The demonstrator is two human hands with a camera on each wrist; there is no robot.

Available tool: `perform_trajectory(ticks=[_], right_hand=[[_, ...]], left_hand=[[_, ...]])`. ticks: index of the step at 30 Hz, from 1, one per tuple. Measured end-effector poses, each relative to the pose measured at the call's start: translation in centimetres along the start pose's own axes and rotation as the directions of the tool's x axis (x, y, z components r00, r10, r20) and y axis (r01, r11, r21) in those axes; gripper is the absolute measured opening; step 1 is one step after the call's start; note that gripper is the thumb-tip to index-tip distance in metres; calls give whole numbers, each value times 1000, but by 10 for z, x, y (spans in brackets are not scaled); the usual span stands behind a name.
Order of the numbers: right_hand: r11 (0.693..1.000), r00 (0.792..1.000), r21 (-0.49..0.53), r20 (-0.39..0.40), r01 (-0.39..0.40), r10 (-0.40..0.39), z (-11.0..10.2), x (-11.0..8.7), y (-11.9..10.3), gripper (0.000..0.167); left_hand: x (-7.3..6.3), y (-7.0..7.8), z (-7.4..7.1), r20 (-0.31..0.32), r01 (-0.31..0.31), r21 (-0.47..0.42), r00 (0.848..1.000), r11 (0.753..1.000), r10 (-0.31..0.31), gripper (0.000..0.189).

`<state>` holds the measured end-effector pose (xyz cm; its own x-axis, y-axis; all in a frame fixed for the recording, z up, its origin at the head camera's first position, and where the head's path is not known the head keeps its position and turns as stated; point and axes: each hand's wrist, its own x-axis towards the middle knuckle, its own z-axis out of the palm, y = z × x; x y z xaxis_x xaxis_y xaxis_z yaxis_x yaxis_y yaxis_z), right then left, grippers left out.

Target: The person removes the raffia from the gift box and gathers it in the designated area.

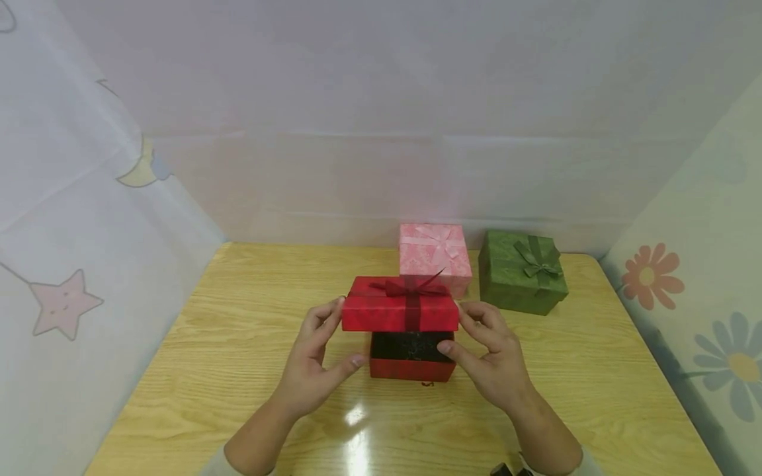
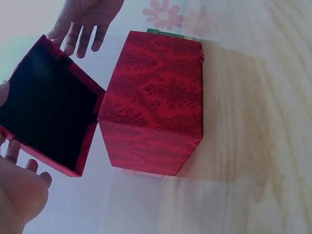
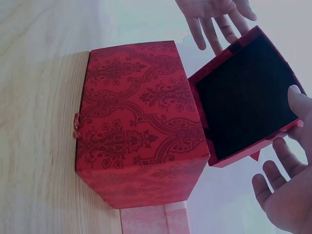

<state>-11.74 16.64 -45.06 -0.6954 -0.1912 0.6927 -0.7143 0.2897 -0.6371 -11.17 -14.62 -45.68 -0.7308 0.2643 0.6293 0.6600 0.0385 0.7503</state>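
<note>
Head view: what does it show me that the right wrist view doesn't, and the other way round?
Only the head view: the green box, the top of the red lid and the dark inside of the red box.
Only the right wrist view: the lid's black underside and the scrolled pattern on the box's outer wall.
Both: the left hand, the right hand, the lid, the red box and the pink box, just partly in the wrist view.
</note>
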Motion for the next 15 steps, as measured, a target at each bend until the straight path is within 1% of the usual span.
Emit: perform_trajectory(ticks=[3, 5, 8, 11, 15], right_hand=[[997, 998, 47, -9, 59, -59, 3, 2, 2, 58], [994, 997, 70, -7, 79, -79, 5, 4, 1, 58], [993, 997, 85, 12, 80, -81, 7, 7, -3, 60], [994, 997, 87, 31, 63, -66, 9, 8, -5, 65], [995, 997, 69, 20, 70, -72, 12, 8, -3, 68]], left_hand=[[4, -1, -2, -4, -92, -46, 996, 995, 92, 83], [6, -1, -2, -10, -138, -54, 990, 989, 137, 83], [8, -1, -3, -22, -178, -43, 984, 983, 177, 83], [9, 0, -4, -39, -181, -13, 983, 983, 180, 83], [9, 3, -6, -50, -165, -19, 985, 986, 164, 81]])
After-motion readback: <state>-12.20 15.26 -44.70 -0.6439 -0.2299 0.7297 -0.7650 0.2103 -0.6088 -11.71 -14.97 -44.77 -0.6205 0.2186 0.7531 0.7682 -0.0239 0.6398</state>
